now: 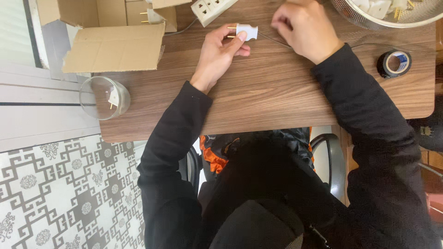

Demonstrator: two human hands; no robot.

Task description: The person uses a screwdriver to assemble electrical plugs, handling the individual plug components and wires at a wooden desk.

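My left hand (pixel 220 51) grips a small white two-pin plug (pixel 245 31) between thumb and fingers, its brass pins pointing left. A thin grey wire (pixel 275 40) runs from the plug's right end under my right hand (pixel 304 26), which is closed on the wire a little to the right of the plug. Both hands hover over the far part of a wood-grain table (pixel 258 97). My black sleeves cover both forearms.
A white power strip (pixel 210 9) lies just beyond the plug. An open cardboard box (pixel 110 32) sits far left, a glass bowl (pixel 102 97) holding a plug on the left edge, a metal colander (pixel 392 11) of white plugs far right, black tape roll (pixel 394 63) at right.
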